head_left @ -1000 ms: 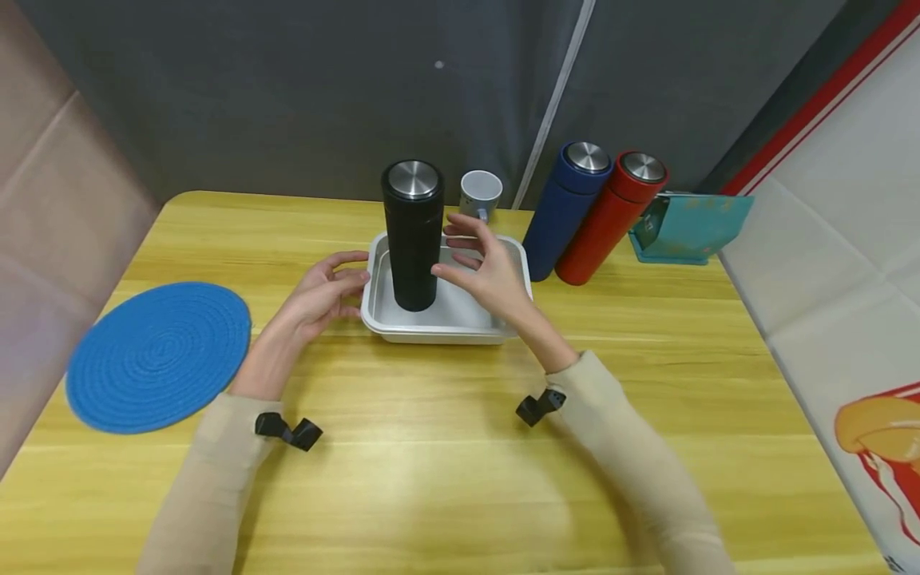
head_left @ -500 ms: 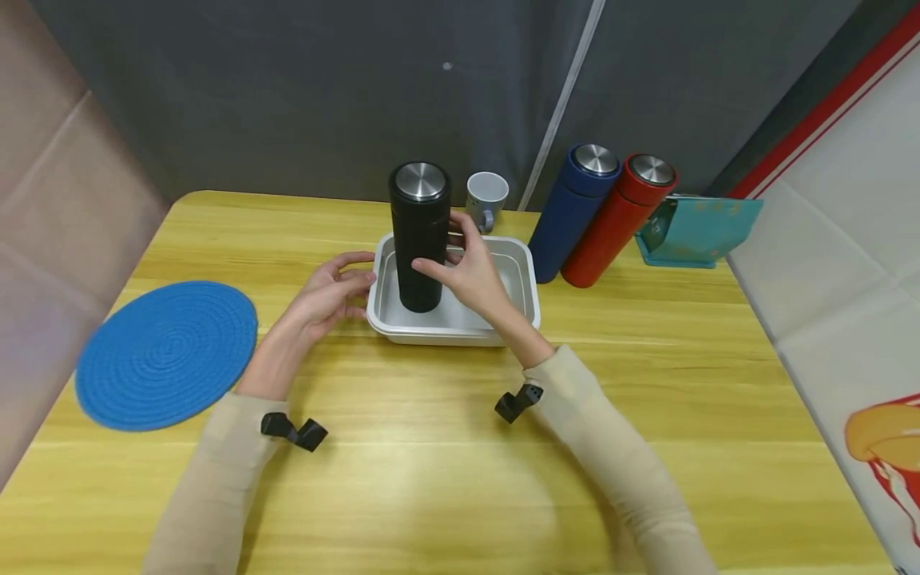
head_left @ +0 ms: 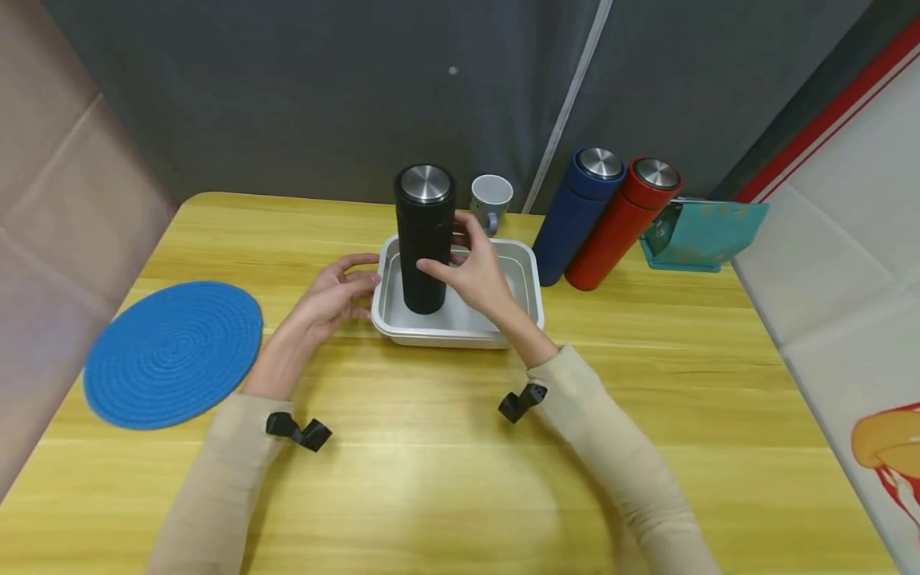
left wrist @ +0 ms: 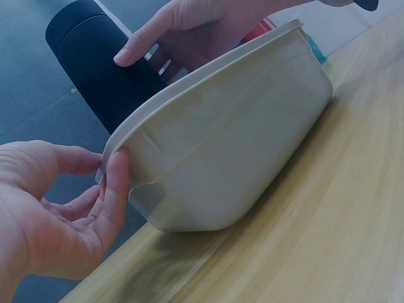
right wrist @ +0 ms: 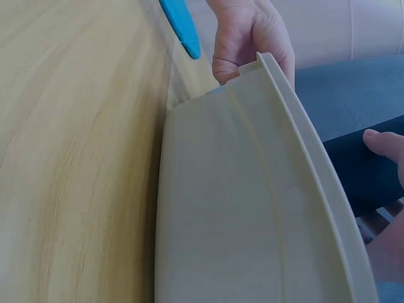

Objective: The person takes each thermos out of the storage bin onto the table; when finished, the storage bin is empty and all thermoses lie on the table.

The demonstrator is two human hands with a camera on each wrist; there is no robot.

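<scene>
Right hand [head_left: 477,275] now wrapped around black flask [head_left: 425,239], having closed in from open beside it. Flask upright in white tray [head_left: 528,275] on desk [head_left: 431,447]. Left hand [head_left: 327,295], fingers relaxed, unchanged, touching tray's left rim.

Bright, even overhead light, soft shadows (edges bend outward).

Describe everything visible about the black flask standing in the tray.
The black flask is a tall matte cylinder with a brushed-metal disc on its closed cap. It stands upright in the left half of the white tray on the wooden table. The right hand wraps its fingers and thumb round the flask's middle. The left hand does not touch it and rests on the tray's left rim.
</scene>
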